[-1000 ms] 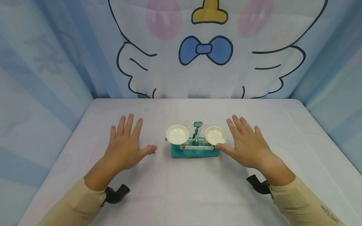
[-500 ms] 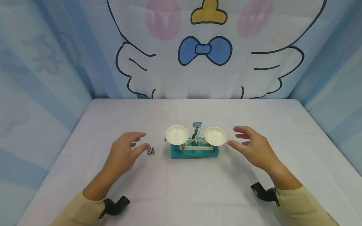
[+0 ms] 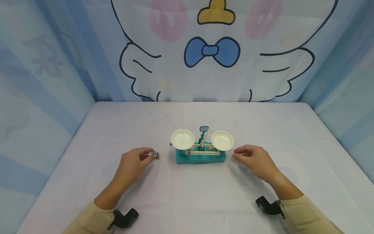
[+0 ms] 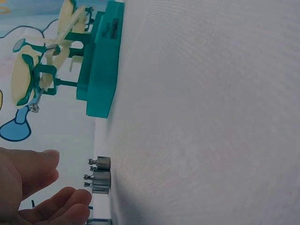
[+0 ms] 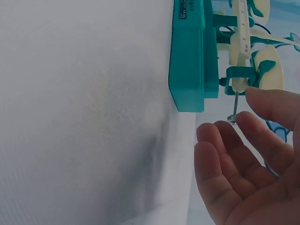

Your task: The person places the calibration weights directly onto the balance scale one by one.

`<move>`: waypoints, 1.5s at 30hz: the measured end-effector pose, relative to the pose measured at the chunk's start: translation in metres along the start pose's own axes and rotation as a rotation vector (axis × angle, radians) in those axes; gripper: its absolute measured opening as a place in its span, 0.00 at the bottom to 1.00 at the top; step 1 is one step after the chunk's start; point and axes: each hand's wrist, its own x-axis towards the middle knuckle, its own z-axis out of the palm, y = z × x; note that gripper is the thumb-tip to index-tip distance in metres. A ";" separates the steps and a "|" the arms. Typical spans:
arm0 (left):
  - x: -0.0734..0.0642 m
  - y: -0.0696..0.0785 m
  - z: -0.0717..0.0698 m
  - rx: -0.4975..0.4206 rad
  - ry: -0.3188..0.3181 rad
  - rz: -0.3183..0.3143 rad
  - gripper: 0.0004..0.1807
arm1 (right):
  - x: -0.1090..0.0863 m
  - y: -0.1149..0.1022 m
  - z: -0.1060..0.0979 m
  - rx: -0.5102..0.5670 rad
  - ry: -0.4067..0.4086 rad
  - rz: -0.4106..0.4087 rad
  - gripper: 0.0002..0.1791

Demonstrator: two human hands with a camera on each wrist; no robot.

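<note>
On the tabletop (image 3: pixel 198 198) left of the balance (image 3: pixel 201 159), there sit the small metal weights (image 3: pixel 157 156), the left hand (image 3: pixel 133 162) right at them, thumb and fingers parted, contact hard to tell; pieces packed this tight, a clumsy pinch could topple one. Over at the balance's right end, the right hand (image 3: pixel 258 162) hangs empty, thumb and fingers apart near the metal nut (image 5: pixel 231 120), where one careless nudge might set the right pan (image 3: pixel 222 141) rocking.

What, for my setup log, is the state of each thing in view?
Balance scale, standing upright
Left pan, empty
Right pan, empty
Metal weights, standing, knobs up
Left hand, fingers parted, near the metal weights
Right hand, fingers loosely curled, holding nothing
Printed backdrop, hanging
</note>
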 end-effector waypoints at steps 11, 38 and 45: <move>0.008 -0.006 0.011 0.065 -0.003 0.038 0.15 | 0.010 -0.001 0.013 -0.053 -0.095 -0.037 0.19; 0.017 0.000 0.018 0.249 -0.008 0.092 0.07 | 0.019 0.001 0.022 -0.075 -0.077 -0.060 0.15; 0.015 0.004 0.019 0.269 -0.015 0.074 0.05 | 0.020 0.002 0.025 -0.090 -0.052 -0.071 0.14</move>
